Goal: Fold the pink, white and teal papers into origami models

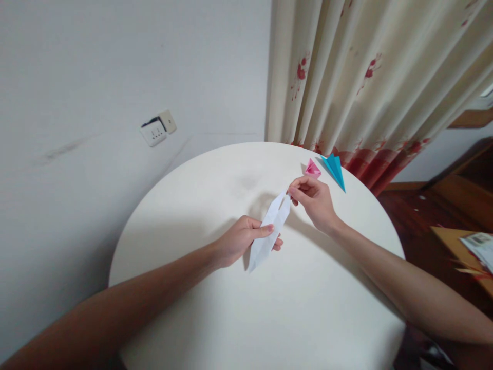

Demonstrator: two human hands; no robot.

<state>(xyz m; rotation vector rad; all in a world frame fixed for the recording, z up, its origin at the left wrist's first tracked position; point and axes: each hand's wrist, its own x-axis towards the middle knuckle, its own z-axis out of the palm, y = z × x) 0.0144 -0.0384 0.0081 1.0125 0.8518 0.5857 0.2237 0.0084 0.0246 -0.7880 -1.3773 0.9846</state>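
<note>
A long, narrow folded white paper [268,234] is held above the round white table [215,308]. My left hand [242,240] grips the paper around its middle and lower part, thumb on top. My right hand [314,199] pinches the paper's upper tip between thumb and fingers. Just beyond my right hand, a small pink folded paper piece [313,168] lies on the table, and a blue folded paper shape [334,169] lies beside it near the table's far edge.
A cream curtain with red flowers [365,77] hangs behind the table on the right. A wall socket [157,128] sits on the white wall at the left. Dark wooden furniture with papers [475,246] stands at the right.
</note>
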